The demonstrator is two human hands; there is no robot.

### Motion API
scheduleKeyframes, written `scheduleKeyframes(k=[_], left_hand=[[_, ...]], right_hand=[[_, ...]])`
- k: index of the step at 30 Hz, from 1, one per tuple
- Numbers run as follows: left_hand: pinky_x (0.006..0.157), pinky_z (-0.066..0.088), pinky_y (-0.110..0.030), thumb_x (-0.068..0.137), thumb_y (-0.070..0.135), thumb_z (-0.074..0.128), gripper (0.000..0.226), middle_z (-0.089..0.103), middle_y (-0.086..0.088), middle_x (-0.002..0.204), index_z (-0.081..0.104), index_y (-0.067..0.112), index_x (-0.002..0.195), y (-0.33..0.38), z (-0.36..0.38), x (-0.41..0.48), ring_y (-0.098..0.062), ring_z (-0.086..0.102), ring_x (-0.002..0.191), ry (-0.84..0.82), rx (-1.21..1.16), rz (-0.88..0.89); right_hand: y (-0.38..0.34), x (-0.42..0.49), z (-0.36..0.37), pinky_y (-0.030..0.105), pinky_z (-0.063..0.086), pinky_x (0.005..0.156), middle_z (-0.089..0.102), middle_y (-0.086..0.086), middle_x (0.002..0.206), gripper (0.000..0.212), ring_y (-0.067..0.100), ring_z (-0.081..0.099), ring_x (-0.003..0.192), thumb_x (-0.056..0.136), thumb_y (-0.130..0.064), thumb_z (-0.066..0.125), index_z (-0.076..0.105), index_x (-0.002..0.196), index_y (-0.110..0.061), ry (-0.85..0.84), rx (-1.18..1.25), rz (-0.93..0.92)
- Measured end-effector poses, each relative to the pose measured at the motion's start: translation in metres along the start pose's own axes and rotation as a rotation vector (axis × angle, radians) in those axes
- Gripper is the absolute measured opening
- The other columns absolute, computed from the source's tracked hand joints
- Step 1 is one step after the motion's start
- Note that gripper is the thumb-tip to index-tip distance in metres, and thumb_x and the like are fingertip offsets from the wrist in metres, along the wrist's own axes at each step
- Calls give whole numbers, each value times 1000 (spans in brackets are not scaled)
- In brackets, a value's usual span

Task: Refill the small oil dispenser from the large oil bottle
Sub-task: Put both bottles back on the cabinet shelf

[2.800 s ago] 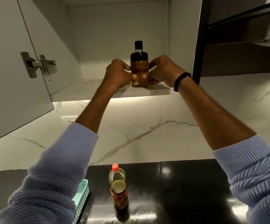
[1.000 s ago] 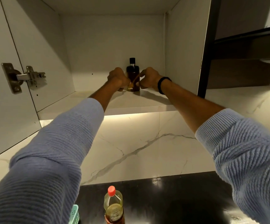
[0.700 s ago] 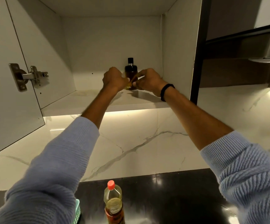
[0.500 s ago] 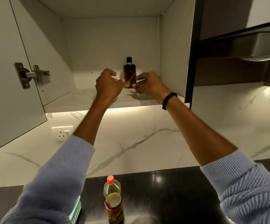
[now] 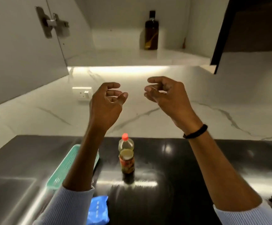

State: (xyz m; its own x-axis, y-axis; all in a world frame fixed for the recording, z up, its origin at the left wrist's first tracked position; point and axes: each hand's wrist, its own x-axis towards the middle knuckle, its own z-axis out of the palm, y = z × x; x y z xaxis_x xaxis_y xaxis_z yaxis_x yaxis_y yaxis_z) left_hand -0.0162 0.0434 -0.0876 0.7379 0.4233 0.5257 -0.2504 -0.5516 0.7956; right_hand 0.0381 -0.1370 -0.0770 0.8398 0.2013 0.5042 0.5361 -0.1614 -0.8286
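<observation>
Dispenser: the small oil dispenser stands upright on the cabinet shelf, toward the right side wall. It is dark glass with a black cap, and nothing touches it.
Bottle: the large oil bottle stands upright on the black counter below, with its red cap on. Pale oil shows above the label.
Left: my left hand is in the air in front of the marble wall, well below the shelf. The fingers are loosely curled and hold nothing.
Right: my right hand is at almost the same height, near the left one but apart, also loosely curled and empty. It has a black wristband on the wrist.
Change: half a second ago both my hands were around the dispenser on the shelf. Now both have let go and come down, and the dispenser stays there alone.
Meaning: I judge that the dispenser is put away, so the pouring seems finished. The cabinet door is open and the large bottle is out, so probably only tidying remains. How full the dispenser is, I cannot tell through the dark glass.
Count, task things: one dispenser, one large bottle, two hands.
Count, other things: one green basket, left of the bottle and partly behind my left forearm. One blue packet at the near edge. One wall socket. One hinge on the door. One sink, as it seems, at the left.
</observation>
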Motion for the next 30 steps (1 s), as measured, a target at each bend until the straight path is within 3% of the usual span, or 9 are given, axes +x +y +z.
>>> scheduleKeyframes(k=[5,7,11,14,17,21,25,30], left_hand=[[73,57,-23,83,27,77,34,72,11,89,64,21,114,-92,-8,-54,-3,69,81,-18,19,-219],[74,58,-28,83,28,76,35,71,7,92,64,22,114,-133,-7,-74,-11,70,85,-63,54,-309],[77,55,-25,84,19,76,40,66,-2,101,59,16,121,-199,8,-99,-14,65,90,-232,107,-488],[85,54,-30,83,20,78,54,62,-9,117,53,16,130,-236,29,-102,-20,63,103,-367,101,-574],[98,52,-41,83,21,78,65,56,-9,133,46,17,140,-261,48,-93,-24,58,117,-472,111,-598],[105,47,-43,85,18,77,71,50,-9,145,42,15,146,-279,63,-74,-27,50,131,-563,117,-575],[101,45,-38,85,13,76,61,57,-4,139,49,19,140,-295,73,-59,-25,51,129,-627,83,-524],[99,51,-40,82,11,78,58,63,1,128,53,21,134,-310,78,-55,-21,58,121,-660,21,-508]], right_hand=[[77,-57,43,41,60,86,75,1,97,29,11,73,87,90,-24,72,67,116,-15,-134,-7,194],[109,-75,61,39,60,86,74,-2,96,31,10,72,88,88,-25,72,66,117,-16,-183,-62,276],[168,-94,92,31,55,94,70,-8,93,37,9,67,91,86,-21,75,64,121,-16,-229,-169,467],[206,-95,109,27,50,95,67,0,111,54,15,63,106,84,-22,77,56,134,-14,-294,-248,563],[235,-88,123,30,48,98,61,7,128,68,20,59,117,82,-22,80,48,141,-14,-380,-291,618],[260,-76,138,38,50,101,57,8,134,72,24,57,122,79,-18,82,46,142,-16,-410,-278,633],[273,-64,145,36,51,100,63,0,128,65,19,59,120,78,-13,82,53,135,-21,-436,-226,584],[285,-62,150,35,51,100,62,-2,129,70,14,58,118,77,-8,82,50,137,-26,-456,-176,586]])
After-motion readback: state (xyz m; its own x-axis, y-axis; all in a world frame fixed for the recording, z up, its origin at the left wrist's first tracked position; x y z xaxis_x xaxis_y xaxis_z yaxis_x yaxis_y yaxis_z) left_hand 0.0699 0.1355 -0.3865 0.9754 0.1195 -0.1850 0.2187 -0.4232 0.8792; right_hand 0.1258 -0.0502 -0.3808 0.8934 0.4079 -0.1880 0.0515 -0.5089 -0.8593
